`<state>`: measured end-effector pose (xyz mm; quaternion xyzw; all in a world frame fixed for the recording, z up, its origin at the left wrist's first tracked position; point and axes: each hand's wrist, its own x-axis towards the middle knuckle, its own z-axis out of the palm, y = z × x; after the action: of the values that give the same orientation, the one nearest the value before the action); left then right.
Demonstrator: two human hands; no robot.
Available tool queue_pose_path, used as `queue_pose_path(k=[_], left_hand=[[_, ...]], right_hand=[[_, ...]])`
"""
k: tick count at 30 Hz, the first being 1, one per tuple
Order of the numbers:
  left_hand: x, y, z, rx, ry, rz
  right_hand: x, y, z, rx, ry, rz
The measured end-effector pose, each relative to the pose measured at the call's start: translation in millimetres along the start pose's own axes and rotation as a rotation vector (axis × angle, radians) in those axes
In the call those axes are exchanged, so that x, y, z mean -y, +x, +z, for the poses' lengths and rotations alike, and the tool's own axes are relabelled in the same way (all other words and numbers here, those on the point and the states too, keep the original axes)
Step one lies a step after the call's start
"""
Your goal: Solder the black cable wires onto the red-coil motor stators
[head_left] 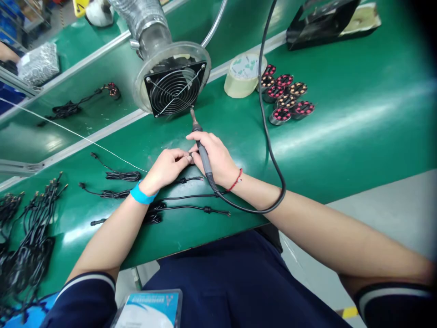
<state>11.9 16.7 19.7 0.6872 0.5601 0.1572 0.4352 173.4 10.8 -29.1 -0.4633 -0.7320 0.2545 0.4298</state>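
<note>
My right hand is closed round the grey handle of a soldering iron, its tip pointing up toward the fan grille. Close beside it, my left hand is closed in a pinch. A small dark part shows between the fingertips of both hands, mostly hidden, so its kind cannot be made out. Below the hands lie coiled black cables with connectors, and one cable with bare wire ends reaches out under my right wrist. A thin white strand runs down toward my left hand.
A fume extractor fan on a silver duct stands just beyond the hands. Behind right are a tape roll, several round coil parts and a black stand. The iron's cord loops over my right forearm. More cables lie left.
</note>
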Motion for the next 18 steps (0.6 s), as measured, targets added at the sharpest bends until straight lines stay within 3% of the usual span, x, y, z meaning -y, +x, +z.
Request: queue_pose_path(k=[3,9,12,14,16,18], left_hand=[[4.9,1.8,-5.1,-0.133,0.135,0.041],[36.4,13.8,-35.7,-0.583,0.141,-0.035],[43.7,14.7,-44.4,-0.746,0.155,0.047],[37.9,10.8,-41.6,-0.834,0.143,0.147],[26.0,5.0,-31.3,-0.792,-0.01,0.197],[12.4,-0.3,-16.1,-0.604,-0.299,0.154]], right_hand=[[0.4,0.1,-1.6,-0.033,0.044,0.006],[-9.9,-2.7,-16.6,-0.132,0.059,0.019],[-13.1,-2.4,-19.4,-0.156,0.087,0.024],[-12.0,-2.1,-19.0,-0.17,0.11,-0.015],[-8.7,-2.0,-17.8,-0.175,0.142,-0.056],[-4.5,-2.4,-16.8,-0.164,0.178,-0.085]])
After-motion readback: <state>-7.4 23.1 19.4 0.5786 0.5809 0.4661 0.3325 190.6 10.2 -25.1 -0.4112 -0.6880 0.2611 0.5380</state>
